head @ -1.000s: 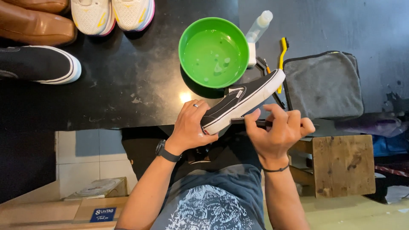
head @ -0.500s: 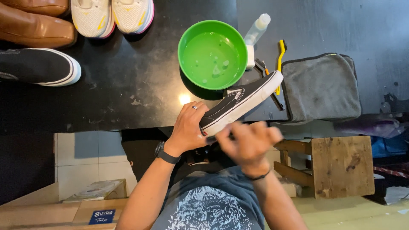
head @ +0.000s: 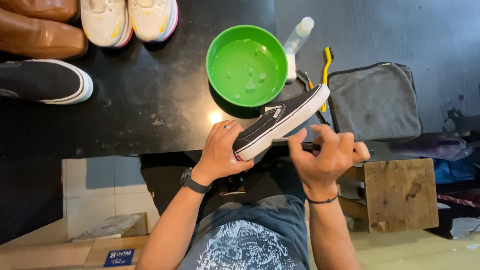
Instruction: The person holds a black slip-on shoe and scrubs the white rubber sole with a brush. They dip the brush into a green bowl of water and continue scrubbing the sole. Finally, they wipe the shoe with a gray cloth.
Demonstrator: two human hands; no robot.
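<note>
My left hand (head: 220,152) grips the heel end of a black slip-on shoe with a white sole (head: 282,120), holding it tilted above the edge of the black table (head: 150,110). My right hand (head: 327,152) is just right of the shoe's sole, fingers curled around a thin dark brush handle (head: 300,145) under the shoe. The brush head is hidden. A green bowl of water (head: 246,65) stands right behind the shoe.
A plastic bottle (head: 298,35), a yellow-handled brush (head: 327,67) and a folded grey cloth (head: 375,100) lie right of the bowl. Another black shoe (head: 45,82), brown shoes (head: 37,37) and white sneakers (head: 130,17) line the table's left. A wooden stool (head: 400,195) stands at right.
My right hand drew back toward me along the sole, then returned up beside the shoe. The left hand and shoe stayed almost still.
</note>
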